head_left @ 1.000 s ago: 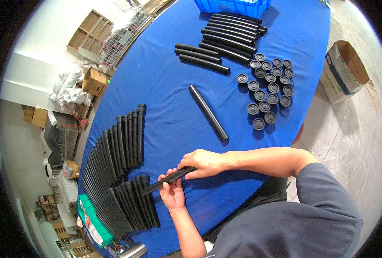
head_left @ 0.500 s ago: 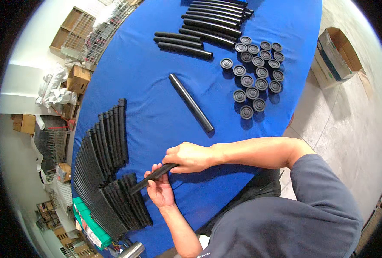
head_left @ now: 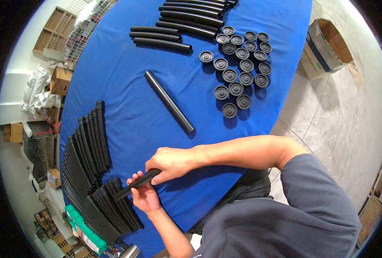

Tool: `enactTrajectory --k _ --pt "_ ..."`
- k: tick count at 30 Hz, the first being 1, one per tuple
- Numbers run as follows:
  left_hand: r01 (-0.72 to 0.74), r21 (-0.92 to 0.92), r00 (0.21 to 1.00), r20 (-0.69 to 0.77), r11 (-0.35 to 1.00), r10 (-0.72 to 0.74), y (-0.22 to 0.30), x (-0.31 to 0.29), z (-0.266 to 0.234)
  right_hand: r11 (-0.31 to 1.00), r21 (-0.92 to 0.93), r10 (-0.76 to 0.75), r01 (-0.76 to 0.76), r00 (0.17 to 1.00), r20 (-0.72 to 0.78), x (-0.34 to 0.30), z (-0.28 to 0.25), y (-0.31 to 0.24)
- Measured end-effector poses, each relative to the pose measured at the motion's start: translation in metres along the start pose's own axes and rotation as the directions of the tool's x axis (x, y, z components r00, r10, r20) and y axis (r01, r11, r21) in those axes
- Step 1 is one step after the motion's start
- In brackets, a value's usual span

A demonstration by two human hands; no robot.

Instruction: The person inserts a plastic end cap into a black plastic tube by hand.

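Observation:
A short black tube [head_left: 136,185] slants between my hands, its lower left end over the rows of black tubes. My right hand [head_left: 170,164] is closed round its upper end, which the fingers hide. Below, my left hand [head_left: 146,197] has its palm turned up, with thumb and fingers on the middle of the tube. Just left of my hands, many similar black tubes [head_left: 89,172] lie side by side in fanned rows on the blue cloth [head_left: 130,112]. A single thicker, glossy black tube [head_left: 169,102] rests alone on the cloth, beyond my right hand.
Ridged round black caps [head_left: 235,88] stand in loose rows at the right of the table. More glossy black tubes [head_left: 191,19] lie at the far side. A green box [head_left: 85,228] sits at the near left edge. An open cardboard box [head_left: 326,51] stands on the floor at right.
The view has shifted, so the table and its contents appear farther left. Both hands still hold the short tube at much the same place beside the fanned rows.

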State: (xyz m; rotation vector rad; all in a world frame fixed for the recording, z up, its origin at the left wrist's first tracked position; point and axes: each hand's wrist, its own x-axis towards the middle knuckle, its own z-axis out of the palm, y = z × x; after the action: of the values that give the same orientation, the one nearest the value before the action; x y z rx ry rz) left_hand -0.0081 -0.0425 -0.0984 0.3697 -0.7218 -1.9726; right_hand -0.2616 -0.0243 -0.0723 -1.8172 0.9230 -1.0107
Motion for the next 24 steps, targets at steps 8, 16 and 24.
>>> enactTrajectory --k 8,16,24 --pt "0.006 -0.021 0.998 -0.062 1.000 -0.008 0.001 0.001 -0.001 0.981 -0.166 -0.126 0.101 0.982 -0.143 -0.005 0.015 0.004" --pt "0.003 -0.021 0.980 -0.198 1.000 -0.007 0.001 0.002 0.004 0.966 -0.202 -0.212 0.164 0.947 -0.243 -0.002 0.016 0.007" --pt "-0.010 0.041 0.988 -0.156 0.999 0.016 0.000 0.002 0.008 0.971 -0.181 -0.187 0.157 0.969 -0.163 -0.001 0.018 0.014"
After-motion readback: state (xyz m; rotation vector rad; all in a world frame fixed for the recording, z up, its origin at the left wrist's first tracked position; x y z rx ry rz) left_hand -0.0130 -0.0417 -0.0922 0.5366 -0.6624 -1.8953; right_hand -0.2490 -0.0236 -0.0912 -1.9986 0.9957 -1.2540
